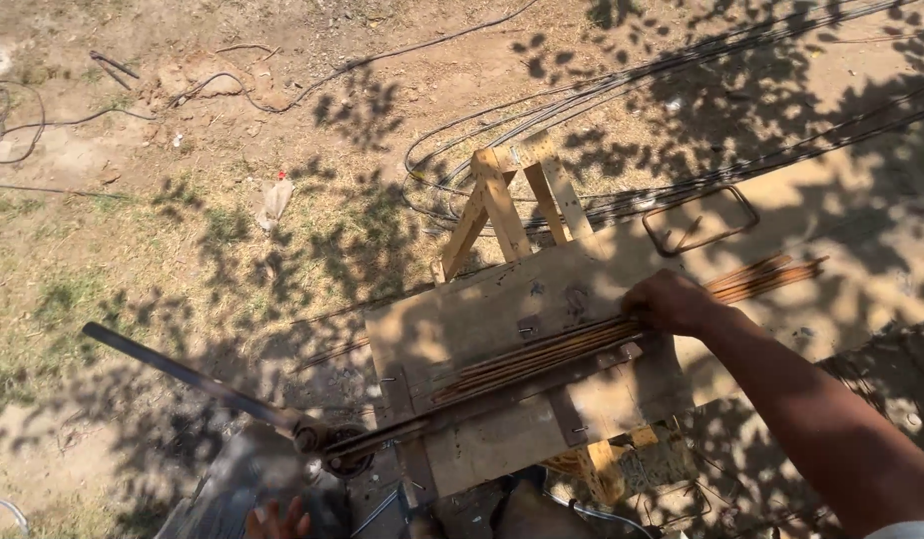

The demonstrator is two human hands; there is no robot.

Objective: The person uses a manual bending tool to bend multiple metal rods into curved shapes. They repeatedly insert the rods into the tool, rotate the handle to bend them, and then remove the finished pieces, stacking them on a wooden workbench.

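While dappled tree shade falls over bare, dusty ground (133,299), a rough wooden workbench (602,269) fills the right half of the view from above, propped on a wooden trestle (502,205) at its far edge. Long dark cables and rods (622,85) trail over the dirt beyond the bench.

Along the bench's near edge lies a bundle of thin rusty steel rods (542,354), side by side and running from the bench's left end toward its right. They sit against a metal guide strip (502,394) fixed to the boards, which seems to keep them aligned. The right hand (672,302) is pressed down on top of the bundle about midway along it, fingers curled over the rods, apparently pinning them flat.

At the bench's left near corner a long dark metal lever (183,374) angles out over the ground, its head (332,444) meeting the rod ends. A bent rectangular wire stirrup (701,222) rests near the far edge.

The left hand (277,519) shows only fingertips at the bottom edge; I cannot tell what it grips. No containers are in view.
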